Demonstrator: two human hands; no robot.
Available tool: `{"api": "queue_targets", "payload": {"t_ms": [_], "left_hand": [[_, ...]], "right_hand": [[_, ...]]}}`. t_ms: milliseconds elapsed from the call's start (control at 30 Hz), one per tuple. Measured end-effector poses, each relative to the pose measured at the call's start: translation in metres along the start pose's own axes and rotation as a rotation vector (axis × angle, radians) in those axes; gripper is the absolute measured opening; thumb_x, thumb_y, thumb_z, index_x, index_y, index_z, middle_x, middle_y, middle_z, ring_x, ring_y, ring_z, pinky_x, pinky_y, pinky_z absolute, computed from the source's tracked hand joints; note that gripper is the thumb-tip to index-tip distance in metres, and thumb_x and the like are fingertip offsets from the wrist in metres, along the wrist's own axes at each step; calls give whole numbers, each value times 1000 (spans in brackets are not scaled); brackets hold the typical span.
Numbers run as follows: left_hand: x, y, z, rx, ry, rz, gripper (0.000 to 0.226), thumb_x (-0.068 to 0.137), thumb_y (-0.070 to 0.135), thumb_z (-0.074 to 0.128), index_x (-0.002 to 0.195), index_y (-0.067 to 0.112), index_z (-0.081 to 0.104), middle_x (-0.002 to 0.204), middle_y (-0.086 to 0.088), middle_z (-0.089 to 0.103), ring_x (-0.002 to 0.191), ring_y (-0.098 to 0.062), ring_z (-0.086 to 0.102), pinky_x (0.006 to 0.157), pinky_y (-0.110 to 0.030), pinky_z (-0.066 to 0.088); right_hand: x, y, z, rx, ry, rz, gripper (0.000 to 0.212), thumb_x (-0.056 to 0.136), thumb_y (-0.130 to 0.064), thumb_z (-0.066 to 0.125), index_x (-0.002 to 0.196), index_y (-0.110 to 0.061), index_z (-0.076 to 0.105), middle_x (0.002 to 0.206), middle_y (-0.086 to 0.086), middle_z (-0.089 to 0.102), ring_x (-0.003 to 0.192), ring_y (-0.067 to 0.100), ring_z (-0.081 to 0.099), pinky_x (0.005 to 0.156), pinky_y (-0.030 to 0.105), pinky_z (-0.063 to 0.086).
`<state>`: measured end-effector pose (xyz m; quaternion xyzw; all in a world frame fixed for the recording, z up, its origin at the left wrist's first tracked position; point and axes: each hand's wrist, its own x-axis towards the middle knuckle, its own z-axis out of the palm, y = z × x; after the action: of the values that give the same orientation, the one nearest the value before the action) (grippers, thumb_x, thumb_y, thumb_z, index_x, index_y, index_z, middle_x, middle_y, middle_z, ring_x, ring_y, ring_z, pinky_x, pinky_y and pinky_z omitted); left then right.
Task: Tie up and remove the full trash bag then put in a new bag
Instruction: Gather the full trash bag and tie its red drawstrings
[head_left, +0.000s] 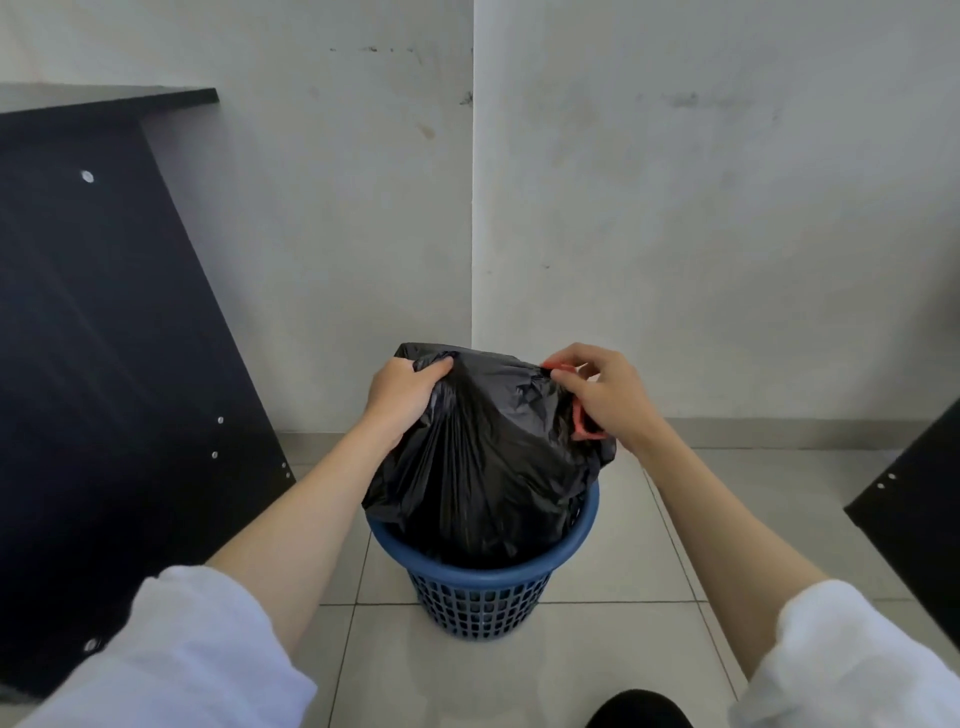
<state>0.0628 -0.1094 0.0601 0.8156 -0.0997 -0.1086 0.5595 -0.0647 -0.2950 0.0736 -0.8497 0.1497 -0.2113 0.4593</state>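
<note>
Trash bag (488, 467) sits half out of blue bin (480, 582). Left hand (400, 397) clenches the bag's gathered top; right hand (605, 397) pinches the red drawstring (581, 423). Risk: uneven pull snaps the drawstring or tips the bin.

1 blue bin (480, 592). 1 black trash bag (483, 457) inside the bin. 1 red drawstring (582, 423), above bin, right side. 2 hands above bin: left hand (402, 395), right hand (608, 395). 2 white sleeves: left sleeve (171, 660), right sleeve (841, 660). 2 dark panels: left panel (104, 364), right panel (914, 499), 1 each side of bin. 1 dark shoe (641, 709), nearer than bin.
</note>
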Motion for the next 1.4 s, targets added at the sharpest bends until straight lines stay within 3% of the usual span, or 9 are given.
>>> {"api": "queue_targets", "payload": {"t_ms": [100, 200, 367, 600, 767, 867, 1067, 1267, 1400], "left_hand": [[0, 6, 6, 147, 92, -39, 37, 87, 39, 59, 64, 11, 55, 70, -3, 58, 74, -27, 57, 62, -28, 37], [0, 9, 8, 187, 124, -91, 35, 87, 36, 58, 64, 12, 48, 67, -1, 51, 76, -27, 52, 64, -29, 36], [-3, 7, 8, -67, 10, -165, 21, 81, 24, 67, 71, 10, 53, 81, -8, 62, 80, -27, 59, 68, -30, 41], [-12, 0, -6, -295, -39, -226, 18, 87, 22, 65, 89, 4, 64, 84, -10, 67, 73, -22, 62, 62, -26, 47], [-8, -9, 3, -468, 6, -371, 33, 89, 13, 62, 117, -4, 59, 85, -13, 64, 68, -23, 59, 60, -28, 47], [-5, -7, 10, -514, 21, -427, 37, 90, 11, 59, 125, -4, 55, 111, -17, 63, 82, -25, 59, 73, -33, 48], [6, -9, 19, -539, -23, -533, 44, 84, 26, 66, 122, 6, 59, 109, -15, 67, 88, -31, 65, 81, -40, 52], [-7, -1, 21, -532, -55, -464, 55, 84, 32, 69, 128, 4, 54, 120, -17, 64, 103, -33, 64, 81, -42, 53], [-26, 23, 22, -499, -266, -331, 54, 74, 41, 77, 113, 5, 66, 106, -15, 71, 97, -29, 68, 87, -40, 54]], "right_hand": [[-10, -3, 7, -284, 88, -240, 6, 87, -25, 62, 88, -22, 68, 76, -9, 55, 83, 13, 47, 70, 22, 38], [-27, -4, 14, -522, -10, -433, 35, 79, -50, 65, 92, -17, 64, 77, -4, 60, 81, 18, 50, 72, 30, 40], [-30, -6, 36, -692, 10, -253, 29, 90, -31, 60, 111, -13, 51, 98, 7, 66, 92, 31, 59, 67, 34, 38], [-6, 11, 33, -491, 119, 130, 47, 83, -56, 61, 74, -14, 44, 75, 9, 60, 73, 30, 58, 56, 34, 37], [-10, 27, 1, 483, -30, 290, 12, 91, -19, 63, 90, -8, 69, 62, 15, 55, 46, 19, 42, 47, 20, 31], [-12, 33, 6, 416, 90, 241, 13, 93, -6, 57, 92, -3, 70, 52, 3, 55, 36, 10, 45, 42, 17, 35], [-27, 29, 39, -454, 138, -485, 17, 79, -11, 49, 65, -7, 59, 67, 4, 54, 76, 15, 39, 65, 21, 28], [-29, 1, 40, 143, -95, 94, 33, 94, -29, 49, 65, -15, 41, 62, -1, 41, 61, 12, 40, 60, 27, 34], [-26, 0, 46, -15, -83, -62, 43, 90, -16, 63, 55, -17, 37, 53, -8, 35, 48, 4, 34, 53, 21, 27]]}}
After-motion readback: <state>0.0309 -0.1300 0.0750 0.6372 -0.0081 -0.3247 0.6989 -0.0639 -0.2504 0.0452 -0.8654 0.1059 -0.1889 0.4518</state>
